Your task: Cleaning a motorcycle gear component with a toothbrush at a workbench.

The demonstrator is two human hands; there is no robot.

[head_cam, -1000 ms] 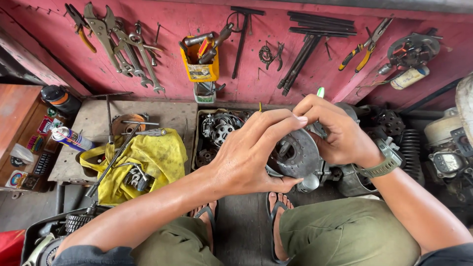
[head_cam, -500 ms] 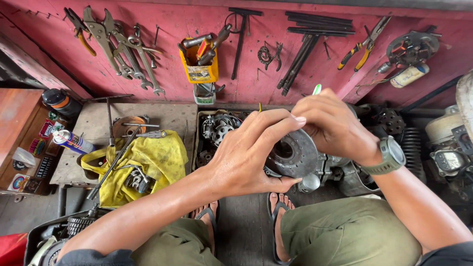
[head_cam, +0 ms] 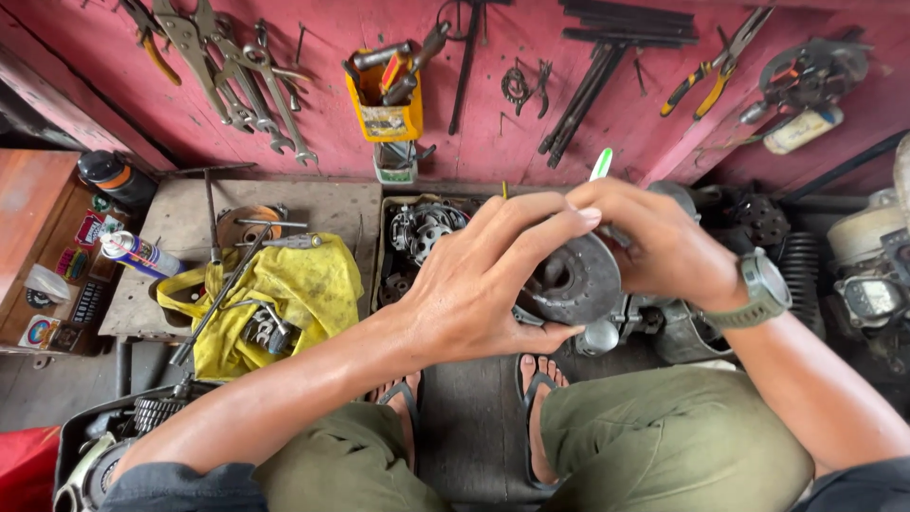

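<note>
dark round metal drum (head_cam: 573, 280) stays gripped in my left hand (head_cam: 483, 284); my right hand (head_cam: 664, 246) has lifted slightly, fingers closed on a green-tipped tool (head_cam: 601, 163).

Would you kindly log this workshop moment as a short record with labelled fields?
Setting: person seated facing a red wall hung with hand tools
Left hand: wrapped around a round dark metal engine part
Right hand: on the far side of the part, holding a green-handled tool
Wrist: watch on the right arm
Left of hands: yellow cloth with tools on it, spray can
Wall: yellow tool holder, pliers
</note>
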